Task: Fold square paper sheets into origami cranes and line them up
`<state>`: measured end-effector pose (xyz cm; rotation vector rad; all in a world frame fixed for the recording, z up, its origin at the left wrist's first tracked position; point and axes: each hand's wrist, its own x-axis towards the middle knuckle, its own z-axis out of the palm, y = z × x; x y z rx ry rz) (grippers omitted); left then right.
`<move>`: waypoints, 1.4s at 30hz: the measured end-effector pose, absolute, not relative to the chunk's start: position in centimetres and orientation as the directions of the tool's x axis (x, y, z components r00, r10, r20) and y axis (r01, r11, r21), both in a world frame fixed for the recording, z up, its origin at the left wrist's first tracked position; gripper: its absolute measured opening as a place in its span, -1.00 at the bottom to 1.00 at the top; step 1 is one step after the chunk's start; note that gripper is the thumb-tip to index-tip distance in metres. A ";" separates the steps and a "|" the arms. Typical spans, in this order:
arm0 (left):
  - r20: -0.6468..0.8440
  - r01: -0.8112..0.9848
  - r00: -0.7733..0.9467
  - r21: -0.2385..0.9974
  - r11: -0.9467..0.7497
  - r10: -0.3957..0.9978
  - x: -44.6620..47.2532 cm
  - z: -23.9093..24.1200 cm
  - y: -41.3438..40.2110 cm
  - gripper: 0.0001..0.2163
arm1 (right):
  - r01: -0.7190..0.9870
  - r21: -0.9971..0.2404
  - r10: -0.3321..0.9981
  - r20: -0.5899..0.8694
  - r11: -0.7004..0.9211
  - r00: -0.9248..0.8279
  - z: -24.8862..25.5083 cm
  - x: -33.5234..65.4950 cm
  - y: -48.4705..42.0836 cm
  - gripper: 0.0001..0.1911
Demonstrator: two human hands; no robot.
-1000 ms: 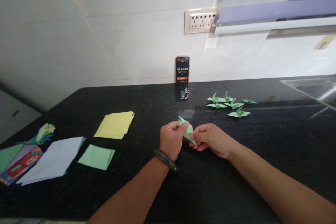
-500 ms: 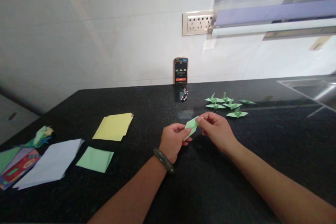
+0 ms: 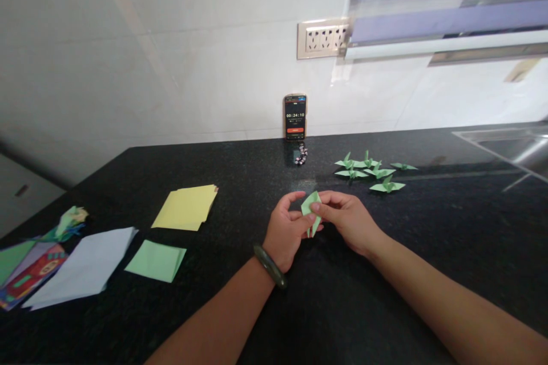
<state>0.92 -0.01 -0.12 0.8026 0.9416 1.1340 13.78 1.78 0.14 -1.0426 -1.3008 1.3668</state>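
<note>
A small piece of folded green paper (image 3: 311,203) is held between my hands, above the dark countertop. My left hand (image 3: 286,228), with a dark green bangle (image 3: 270,266) on its wrist, pinches the lower part of the paper under its thumb. From the right, my right hand (image 3: 349,219) presses its thumb on the paper's upper part, fingers curled behind. The paper is narrow, with pointed ends, and stands nearly upright. Beyond my right hand sit several green paper cranes (image 3: 387,185) with spread wings.
A phone (image 3: 295,118) showing a running timer leans on the wall, its beaded strap (image 3: 301,155) in front. To the left lie yellow paper (image 3: 185,208), green paper (image 3: 155,261), white paper (image 3: 85,267) and a colourful packet (image 3: 34,276). A metal-edged panel (image 3: 505,142) is at far right.
The folded green paper has turned from slanting to nearly upright. My right hand has come lower and closer to my left, and my left index finger has lifted away from the paper.
</note>
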 end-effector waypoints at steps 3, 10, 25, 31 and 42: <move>-0.171 -0.372 0.147 0.903 0.215 0.974 0.9 -0.2 0.1 -0.65 | -0.131 -0.991 0.981 -0.002 -0.029 -0.196 0.3 13.7 1.7 -0.77; -0.120 -0.304 0.088 0.942 0.141 0.989 0.8 -0.2 0.1 -0.73 | 0.125 -0.985 0.981 0.099 0.120 -0.167 0.3 14.2 1.7 -0.77; -0.126 -0.081 0.147 0.987 0.139 0.981 0.5 0.1 0.0 -0.87 | -0.137 -0.983 0.982 -0.096 -0.119 -0.163 0.2 13.8 1.8 -0.76; -0.139 -0.017 0.180 0.989 0.145 0.974 0.4 0.2 0.0 -0.90 | -0.178 -0.972 0.981 -0.130 -0.154 -0.142 0.7 13.9 1.8 -0.74; -0.176 -0.021 0.222 0.982 0.185 0.959 0.6 0.6 -0.3 -0.92 | -0.181 -0.974 0.987 -0.115 -0.134 -0.114 0.8 13.8 1.8 -0.59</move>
